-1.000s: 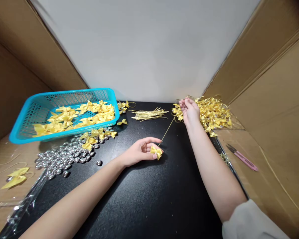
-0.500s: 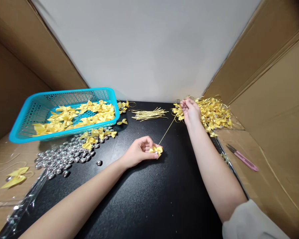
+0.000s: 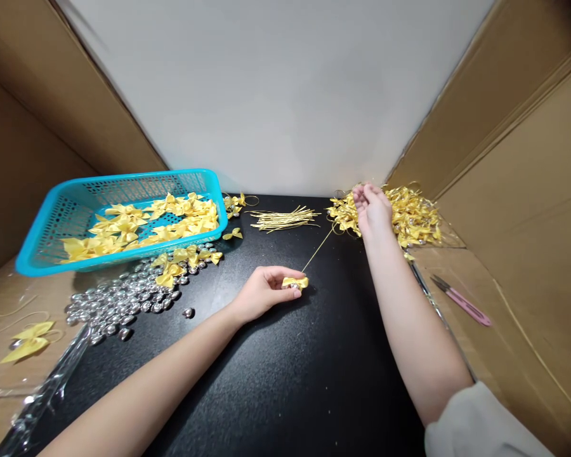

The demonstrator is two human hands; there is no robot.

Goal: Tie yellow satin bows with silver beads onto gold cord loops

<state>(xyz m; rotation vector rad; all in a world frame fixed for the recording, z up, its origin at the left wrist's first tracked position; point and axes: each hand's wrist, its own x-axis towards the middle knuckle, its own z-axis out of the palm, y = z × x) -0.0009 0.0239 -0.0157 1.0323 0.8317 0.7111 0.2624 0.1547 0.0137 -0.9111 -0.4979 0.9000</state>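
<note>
My left hand pinches a yellow ribbon bow between thumb and fingers, just above the black tabletop. A small silver bell sits partly hidden at the bow's middle. From the bow a thin gold cord runs straight up to the right, ending by a small loop at the left edge of a heap of finished yellow bows. Over that heap is my right hand, its fingers loosely curled and apart. I see nothing between them, and the cord does not reach it.
A blue basket of yellow bows stands at the left. Silver bells are spread before it, with several bows on top. Cut gold cords lie at the back. Pink-handled snips rest at the right. Cardboard walls flank the table.
My right hand has moved slightly right over the heap. In my left hand the bow has tilted, and the fingers have closed further over it.
</note>
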